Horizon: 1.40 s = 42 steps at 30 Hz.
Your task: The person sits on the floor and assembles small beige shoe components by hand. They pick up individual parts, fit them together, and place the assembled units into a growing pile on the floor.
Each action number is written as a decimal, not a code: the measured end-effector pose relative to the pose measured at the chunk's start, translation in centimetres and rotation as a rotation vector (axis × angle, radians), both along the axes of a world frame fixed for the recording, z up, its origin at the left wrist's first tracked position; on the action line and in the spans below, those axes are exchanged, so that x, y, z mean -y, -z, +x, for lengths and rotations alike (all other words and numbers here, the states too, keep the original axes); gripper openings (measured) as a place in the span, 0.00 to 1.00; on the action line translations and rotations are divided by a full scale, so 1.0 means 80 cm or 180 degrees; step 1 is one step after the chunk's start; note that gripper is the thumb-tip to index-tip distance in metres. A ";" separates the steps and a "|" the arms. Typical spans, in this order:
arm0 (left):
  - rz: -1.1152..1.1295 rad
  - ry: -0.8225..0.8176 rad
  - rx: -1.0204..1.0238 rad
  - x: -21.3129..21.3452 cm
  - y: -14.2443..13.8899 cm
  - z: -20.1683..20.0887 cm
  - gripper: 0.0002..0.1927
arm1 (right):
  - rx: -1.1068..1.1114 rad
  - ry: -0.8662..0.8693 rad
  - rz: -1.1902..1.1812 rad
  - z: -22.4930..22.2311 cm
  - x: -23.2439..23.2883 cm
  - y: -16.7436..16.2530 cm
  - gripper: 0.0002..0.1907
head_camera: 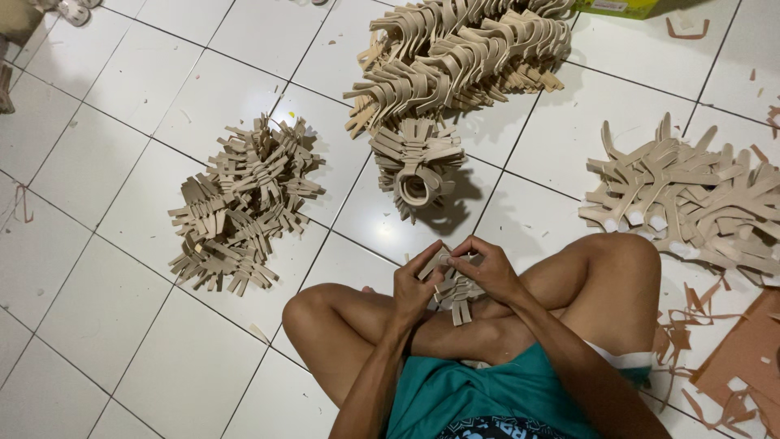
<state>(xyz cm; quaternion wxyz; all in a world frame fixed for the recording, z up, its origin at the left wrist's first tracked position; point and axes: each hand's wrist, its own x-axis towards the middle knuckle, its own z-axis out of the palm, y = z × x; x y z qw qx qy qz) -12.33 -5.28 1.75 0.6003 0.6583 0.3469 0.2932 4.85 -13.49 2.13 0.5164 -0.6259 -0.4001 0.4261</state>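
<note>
I sit cross-legged on a white tiled floor (106,309). My left hand (417,281) and my right hand (485,267) meet over my lap, both gripping a small beige strap piece (455,291) whose cut strips hang down between my knees. The fingers of both hands pinch its upper end. Just beyond my hands stands a stacked bundle of beige strap pieces (417,167) with a looped end facing me.
A heap of small beige strap pieces (242,203) lies at the left. A large pile of long strap pieces (463,53) is at the top. Another pile (699,199) is at the right, with brown offcuts (743,358) and a green box (621,6).
</note>
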 end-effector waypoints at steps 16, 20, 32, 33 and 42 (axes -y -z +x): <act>0.0980 -0.0677 -0.0134 0.020 -0.012 0.012 0.31 | 0.1322 0.0544 -0.0077 -0.005 0.008 0.000 0.20; 0.0699 -0.0016 -0.0110 0.012 -0.025 0.016 0.19 | 0.1887 0.0330 0.0506 -0.015 0.012 -0.013 0.29; 0.0675 -0.0035 -0.0548 0.022 -0.048 0.005 0.14 | 0.0835 0.0640 0.0215 -0.021 0.039 -0.047 0.15; 0.0855 0.0041 -0.0242 0.020 -0.047 0.002 0.15 | 0.1064 0.0772 0.0429 -0.023 0.040 -0.059 0.14; 0.0061 -0.0860 -0.0017 -0.069 -0.008 0.006 0.20 | 0.1109 0.1241 0.1821 -0.001 -0.071 -0.132 0.15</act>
